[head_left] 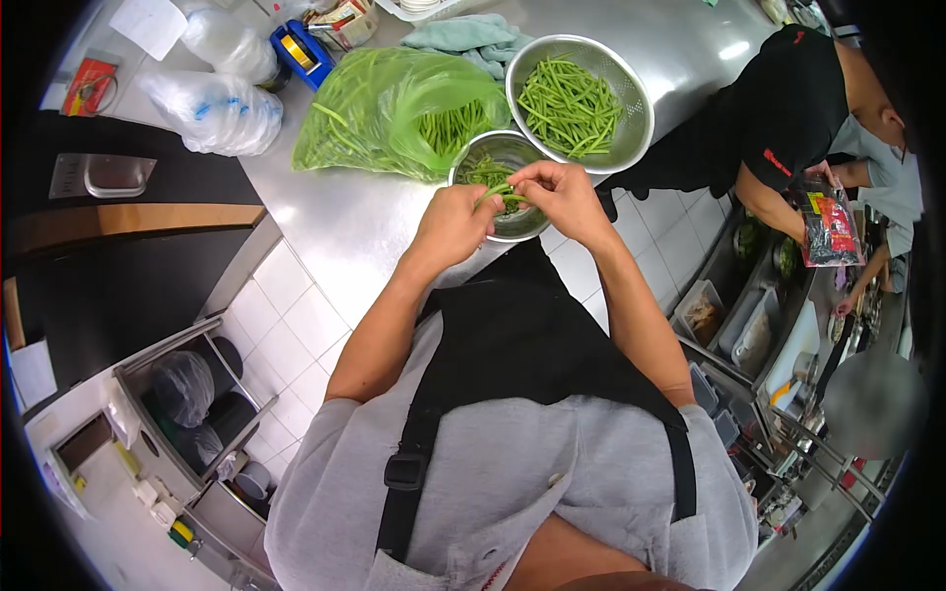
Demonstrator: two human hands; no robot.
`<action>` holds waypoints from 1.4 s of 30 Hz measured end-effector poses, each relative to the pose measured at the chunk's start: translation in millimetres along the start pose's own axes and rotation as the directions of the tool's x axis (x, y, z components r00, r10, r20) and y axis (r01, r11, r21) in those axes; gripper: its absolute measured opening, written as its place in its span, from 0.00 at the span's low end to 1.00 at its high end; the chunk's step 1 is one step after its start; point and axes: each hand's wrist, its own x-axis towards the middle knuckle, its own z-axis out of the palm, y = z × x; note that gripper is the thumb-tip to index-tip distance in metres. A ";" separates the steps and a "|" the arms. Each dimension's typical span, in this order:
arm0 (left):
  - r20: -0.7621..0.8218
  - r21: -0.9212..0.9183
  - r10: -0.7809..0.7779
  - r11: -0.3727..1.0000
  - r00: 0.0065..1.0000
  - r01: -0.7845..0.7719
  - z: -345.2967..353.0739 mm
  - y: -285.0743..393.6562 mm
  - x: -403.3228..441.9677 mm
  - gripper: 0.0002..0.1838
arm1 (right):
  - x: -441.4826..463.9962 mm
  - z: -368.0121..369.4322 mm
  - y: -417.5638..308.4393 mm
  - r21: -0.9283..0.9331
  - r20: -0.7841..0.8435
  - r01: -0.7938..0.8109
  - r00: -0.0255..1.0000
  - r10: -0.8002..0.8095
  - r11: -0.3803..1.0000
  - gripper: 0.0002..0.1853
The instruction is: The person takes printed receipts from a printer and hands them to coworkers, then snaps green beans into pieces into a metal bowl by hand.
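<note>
Both my hands meet over a small metal bowl (527, 226) at the counter's edge, which has green bean pieces in its bottom. Between the fingers of my left hand (455, 223) is a green bean (500, 190). My right hand (564, 197) pinches the same bean near its other end. A perforated metal colander (634, 133) with many cut green beans (569, 103) stands just beyond, on the right. To the left of it lies an opened green plastic bag (365, 113) with long beans (453, 126) showing in its mouth.
The steel counter (305, 212) also carries a blue tape dispenser (302, 49), a teal cloth (468, 37) and clear plastic bags (217, 110). On the right, a co-worker in black (788, 108) holds a dark package (831, 227). Another person in grey stands farther right.
</note>
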 end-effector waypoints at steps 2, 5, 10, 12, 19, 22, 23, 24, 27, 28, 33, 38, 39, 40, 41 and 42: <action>-0.034 0.123 0.045 0.992 0.998 -0.041 1.5 -1.0 2.8 0.17 | -0.1 -0.6 -0.9 -0.060 0.027 0.003 1.000 -0.001 0.998 0.07; -0.050 0.226 0.086 0.971 0.995 -0.073 3.1 -6.4 6.2 0.16 | 4.0 1.1 6.7 -0.133 0.008 0.026 1.000 -0.026 0.991 0.08; -0.097 0.192 0.166 0.971 0.981 -0.145 6.4 -3.5 6.0 0.17 | 10.4 14.3 18.6 -0.193 -0.129 0.040 0.989 -0.066 0.980 0.08; -0.104 0.180 0.137 0.977 0.985 -0.117 4.4 2.6 4.3 0.18 | 16.1 19.1 30.5 -0.078 -0.201 -0.006 0.980 -0.009 0.997 0.08; -0.171 0.202 0.137 0.974 0.976 -0.101 -0.2 -4.9 1.7 0.16 | 8.0 -17.3 20.0 -0.019 -0.026 -0.006 1.000 0.005 1.000 0.10; -0.165 0.181 0.173 0.973 0.971 -0.143 1.9 -2.3 2.4 0.15 | 18.2 -6.2 46.3 -0.183 -0.014 0.188 0.981 -0.194 0.965 0.11; -0.179 0.180 0.164 0.975 0.970 -0.132 0.8 -4.0 6.9 0.15 | 20.2 -6.8 45.9 -0.220 -0.025 0.230 0.970 -0.241 0.948 0.12; -0.174 0.170 0.162 0.977 0.971 -0.132 -1.3 -5.0 8.9 0.15 | 18.8 -10.3 34.1 -0.230 -0.011 0.150 0.988 -0.157 0.961 0.12; -0.203 0.153 0.115 0.985 0.972 -0.085 -2.4 -9.3 10.0 0.15 | 14.9 -13.5 31.7 -0.139 -0.026 0.118 0.992 -0.123 0.983 0.09; -0.213 0.152 0.125 0.984 0.969 -0.094 -4.1 -13.2 11.7 0.16 | 13.1 -13.3 26.5 -0.100 -0.019 0.101 0.994 -0.104 0.990 0.09; -0.161 0.073 0.151 0.987 0.975 -0.140 -2.7 -13.6 10.1 0.16 | 12.8 -9.9 27.0 -0.114 -0.036 0.186 0.981 -0.191 0.976 0.07; -0.087 0.144 0.150 0.980 0.985 -0.137 -2.5 -3.1 6.8 0.15 | 15.7 -8.7 28.3 -0.183 0.002 0.251 0.967 -0.255 0.950 0.08; -0.084 0.145 0.152 0.980 0.985 -0.139 -2.3 -3.0 6.9 0.15 | 16.2 -10.0 28.4 -0.223 0.030 0.284 0.958 -0.285 0.932 0.08; -0.080 0.147 0.152 0.979 0.985 -0.139 -2.7 -3.4 6.6 0.15 | 15.8 -10.8 27.6 -0.260 0.059 0.317 0.948 -0.313 0.912 0.07; -0.077 0.148 0.152 0.979 0.985 -0.139 -3.1 -3.4 6.4 0.14 | 14.2 -12.9 23.8 -0.274 0.089 0.341 0.940 -0.330 0.899 0.07; -0.068 0.147 0.161 0.978 0.985 -0.150 -3.4 -3.1 6.3 0.14 | 16.3 -10.2 25.0 -0.281 -0.008 0.322 0.941 -0.338 0.904 0.07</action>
